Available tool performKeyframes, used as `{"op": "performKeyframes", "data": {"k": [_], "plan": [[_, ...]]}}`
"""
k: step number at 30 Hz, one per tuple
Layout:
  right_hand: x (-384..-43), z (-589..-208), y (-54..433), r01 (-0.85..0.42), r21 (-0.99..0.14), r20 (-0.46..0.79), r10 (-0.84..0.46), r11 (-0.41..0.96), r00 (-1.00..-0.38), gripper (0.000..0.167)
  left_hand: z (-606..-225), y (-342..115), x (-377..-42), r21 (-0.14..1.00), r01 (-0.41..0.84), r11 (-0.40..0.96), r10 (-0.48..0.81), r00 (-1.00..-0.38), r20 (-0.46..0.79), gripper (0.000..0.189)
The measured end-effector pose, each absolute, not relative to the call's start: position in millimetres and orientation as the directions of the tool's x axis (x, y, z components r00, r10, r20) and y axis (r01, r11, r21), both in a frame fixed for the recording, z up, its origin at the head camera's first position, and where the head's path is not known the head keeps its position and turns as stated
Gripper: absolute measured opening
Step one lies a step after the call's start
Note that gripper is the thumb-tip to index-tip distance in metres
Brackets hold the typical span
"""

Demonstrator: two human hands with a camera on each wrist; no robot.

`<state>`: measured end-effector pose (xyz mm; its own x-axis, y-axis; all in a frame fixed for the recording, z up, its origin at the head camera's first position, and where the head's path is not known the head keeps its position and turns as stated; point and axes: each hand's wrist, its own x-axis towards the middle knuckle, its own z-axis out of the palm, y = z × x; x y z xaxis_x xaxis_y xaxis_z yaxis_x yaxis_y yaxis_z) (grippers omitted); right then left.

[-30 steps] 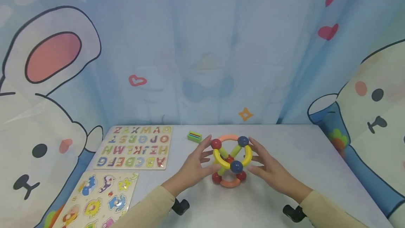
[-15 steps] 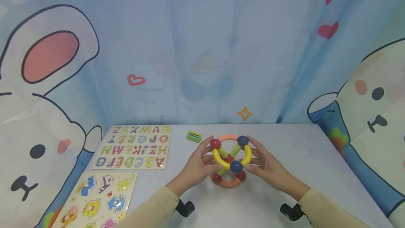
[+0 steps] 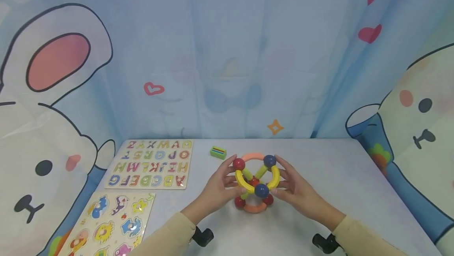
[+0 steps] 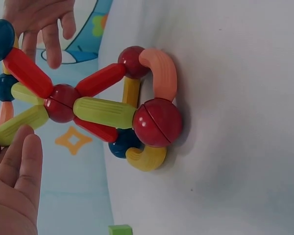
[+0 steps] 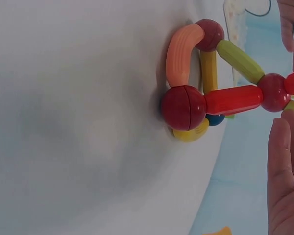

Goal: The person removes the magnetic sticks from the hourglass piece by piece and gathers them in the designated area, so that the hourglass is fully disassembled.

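A magnetic ball-and-stick model (image 3: 253, 182) stands on the table, with a ring of balls and curved sticks above and another below. Straight red and green sticks meet at a central red ball (image 4: 61, 103). My left hand (image 3: 221, 183) holds the upper ring from the left, fingers by a red ball (image 3: 239, 164) and thumb by a yellow curved stick. On the other side, my right hand (image 3: 298, 185) has its index finger by a blue ball (image 3: 269, 160) and its thumb near the front blue ball (image 3: 261, 191). The lower ring's red ball (image 5: 183, 107) sits at the tabletop.
An alphabet puzzle board (image 3: 150, 164) lies at the back left, with an animal puzzle board (image 3: 117, 224) in front of it. Behind the model is a small green block (image 3: 218, 152) with coloured stripes. A blue printed curtain (image 3: 227, 51) hangs along the table's back edge.
Both hands have closed in on the upper ring. Over the last half second the whole model has shifted slightly left and towards me, along with the hands.
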<state>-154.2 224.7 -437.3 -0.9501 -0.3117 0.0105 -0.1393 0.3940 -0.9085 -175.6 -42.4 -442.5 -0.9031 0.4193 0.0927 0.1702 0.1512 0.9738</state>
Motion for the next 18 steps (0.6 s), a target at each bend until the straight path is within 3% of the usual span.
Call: {"op": "performKeyframes", "data": {"k": [18], "plan": [[-138,-436,198,-0.136,-0.937,0.002,-0.385,0.321,-0.923,0.093,-443,-73,-144,0.947,0.207,0.247,0.382,-0.918,0.101,0.09]]}}
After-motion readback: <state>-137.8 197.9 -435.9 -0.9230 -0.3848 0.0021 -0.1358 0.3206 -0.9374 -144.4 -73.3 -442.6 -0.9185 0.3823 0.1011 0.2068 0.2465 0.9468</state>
